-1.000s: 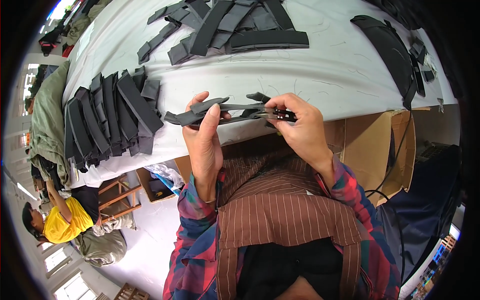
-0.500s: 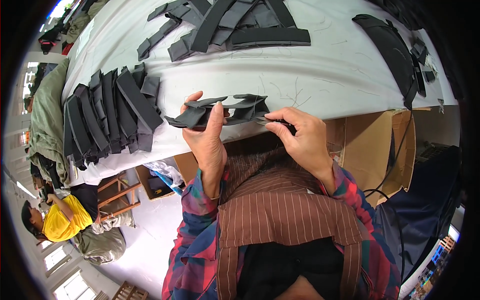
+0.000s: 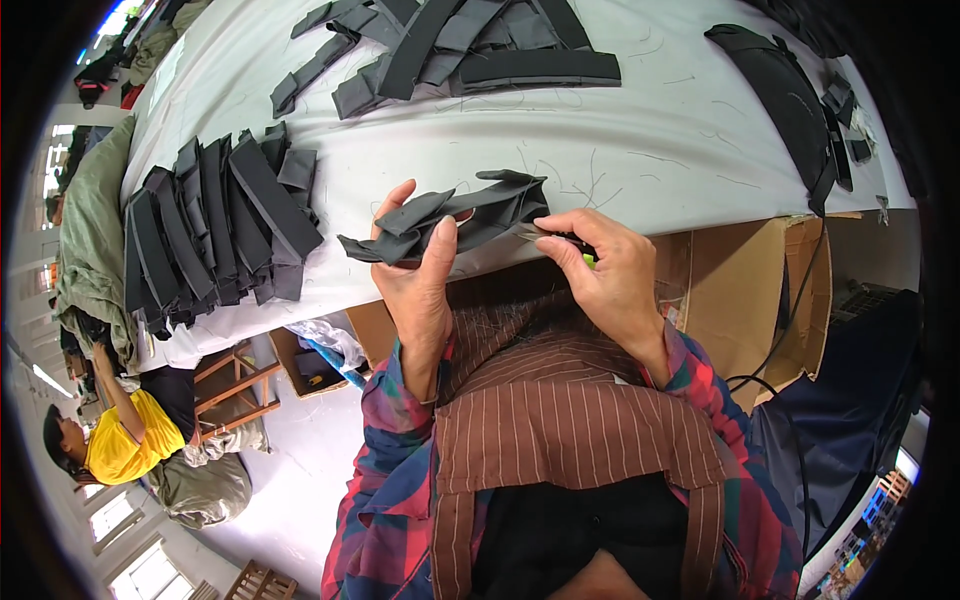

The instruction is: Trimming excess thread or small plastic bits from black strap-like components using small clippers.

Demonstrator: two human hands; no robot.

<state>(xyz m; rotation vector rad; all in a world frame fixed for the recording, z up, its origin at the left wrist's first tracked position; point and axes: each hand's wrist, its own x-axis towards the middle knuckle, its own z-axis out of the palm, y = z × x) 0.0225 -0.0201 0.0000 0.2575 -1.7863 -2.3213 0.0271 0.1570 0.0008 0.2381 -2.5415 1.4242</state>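
Observation:
My left hand (image 3: 415,275) grips a dark grey sewn fabric strip (image 3: 425,212), thumb on the near side and fingers behind. The strip is folded into loops above the table's near edge. In my right hand (image 3: 605,270) are small thread snips, pinched between thumb and fingers. Their metal tip (image 3: 529,236) is close to the strip's right end, and a yellow-green part (image 3: 589,262) shows by the palm. Whether the tip touches the fabric, I cannot tell.
Left on the white-covered table (image 3: 420,145) lies a row of dark fabric strips (image 3: 215,225). Another pile (image 3: 470,45) is at the far side. A curved black fabric piece (image 3: 775,105) lies right. Cardboard boxes (image 3: 745,290) stand below. A person in yellow (image 3: 135,440) works left.
My left hand has lifted and turned the fabric strip slightly, so its loops stand higher on the right. The right hand has shifted a little right. The person in yellow has stretched an arm out.

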